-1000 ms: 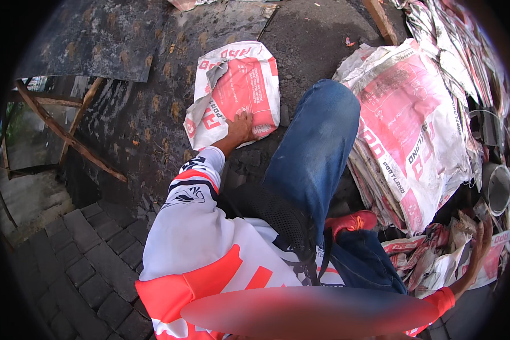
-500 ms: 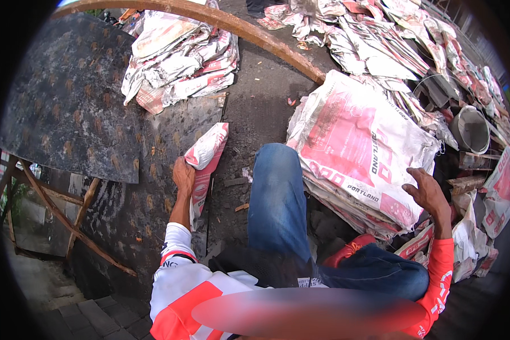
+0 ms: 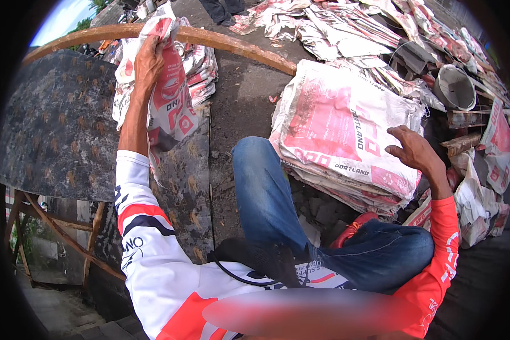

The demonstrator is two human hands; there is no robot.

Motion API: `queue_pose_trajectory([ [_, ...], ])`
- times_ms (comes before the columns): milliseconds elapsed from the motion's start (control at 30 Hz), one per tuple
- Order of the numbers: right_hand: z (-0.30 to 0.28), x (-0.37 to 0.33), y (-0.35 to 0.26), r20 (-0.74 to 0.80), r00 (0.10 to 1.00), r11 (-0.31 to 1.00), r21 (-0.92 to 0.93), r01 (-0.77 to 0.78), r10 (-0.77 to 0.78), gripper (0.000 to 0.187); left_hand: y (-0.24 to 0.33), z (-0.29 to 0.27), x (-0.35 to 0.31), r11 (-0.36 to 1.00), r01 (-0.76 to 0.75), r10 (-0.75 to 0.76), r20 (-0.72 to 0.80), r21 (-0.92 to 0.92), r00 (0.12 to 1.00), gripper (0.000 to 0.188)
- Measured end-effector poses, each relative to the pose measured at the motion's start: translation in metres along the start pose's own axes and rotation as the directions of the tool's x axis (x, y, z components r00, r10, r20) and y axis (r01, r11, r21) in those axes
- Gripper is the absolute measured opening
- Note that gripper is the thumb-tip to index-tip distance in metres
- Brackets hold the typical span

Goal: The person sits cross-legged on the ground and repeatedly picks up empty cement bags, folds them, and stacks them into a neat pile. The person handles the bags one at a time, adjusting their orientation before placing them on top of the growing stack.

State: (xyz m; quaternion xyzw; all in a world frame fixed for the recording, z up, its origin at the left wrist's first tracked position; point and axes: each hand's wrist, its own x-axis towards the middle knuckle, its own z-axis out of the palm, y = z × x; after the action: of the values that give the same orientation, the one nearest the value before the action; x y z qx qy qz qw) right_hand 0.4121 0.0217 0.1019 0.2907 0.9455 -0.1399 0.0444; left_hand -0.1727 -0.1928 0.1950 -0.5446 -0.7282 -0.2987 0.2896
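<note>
My left hand (image 3: 148,63) is raised at the far left, its fingers closed on the top of a white and red cement sack (image 3: 173,96). The sack hangs down from my grip, in front of another pile of sacks. My right hand (image 3: 412,149) is over the right edge of a neat stack of flattened cement sacks (image 3: 331,119), fingers spread and holding nothing. Whether its fingertips touch the top sack I cannot tell.
A bent wooden beam (image 3: 238,45) crosses behind the hanging sack. Dark stained sheets (image 3: 56,124) lie at left above a wooden frame (image 3: 56,224). Loose sacks (image 3: 351,37) spread at the far right, near a grey bucket (image 3: 455,88). My bent knee (image 3: 260,175) is beside the stack.
My left hand has moved up and away from me with the sack, which now hangs unfolded. My right hand stays near the stack's right edge.
</note>
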Motion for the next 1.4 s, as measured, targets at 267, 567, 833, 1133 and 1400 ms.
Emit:
queue_pose_trajectory([
  [267, 0.002, -0.016, 0.030, -0.097, 0.993, 0.997, 0.040, -0.067, 0.071, 0.053, 0.204, 0.061, 0.096, 0.795, -0.520, 0.544, -0.013, -0.314, 0.839, 0.021],
  [567, 0.043, -0.037, 0.100, 0.233, 0.821, 0.086, 0.943, -0.323, 0.521, 0.108, 0.446, 0.179, -0.106, 0.600, -0.347, 0.779, 0.427, -0.721, 0.459, 0.053],
  [833, 0.129, -0.054, 0.119, 0.449, 0.621, 0.066, 0.775, -0.629, 0.643, 0.077, 0.288, 0.278, -0.108, 0.890, 0.184, 0.226, 0.755, -0.417, 0.616, 0.070],
  [1133, 0.078, -0.010, 0.091, -0.061, 0.714, 0.523, 0.724, -0.450, 0.698, 0.041, 0.106, 0.328, -0.173, 0.761, 0.599, -0.421, 0.892, 0.250, 0.162, 0.064],
  [1400, 0.023, -0.083, 0.134, -0.314, 0.701, 0.620, 0.751, -0.230, 0.640, 0.029, 0.120, 0.236, -0.114, 0.628, 0.772, -0.271, 0.902, -0.099, 0.336, 0.030],
])
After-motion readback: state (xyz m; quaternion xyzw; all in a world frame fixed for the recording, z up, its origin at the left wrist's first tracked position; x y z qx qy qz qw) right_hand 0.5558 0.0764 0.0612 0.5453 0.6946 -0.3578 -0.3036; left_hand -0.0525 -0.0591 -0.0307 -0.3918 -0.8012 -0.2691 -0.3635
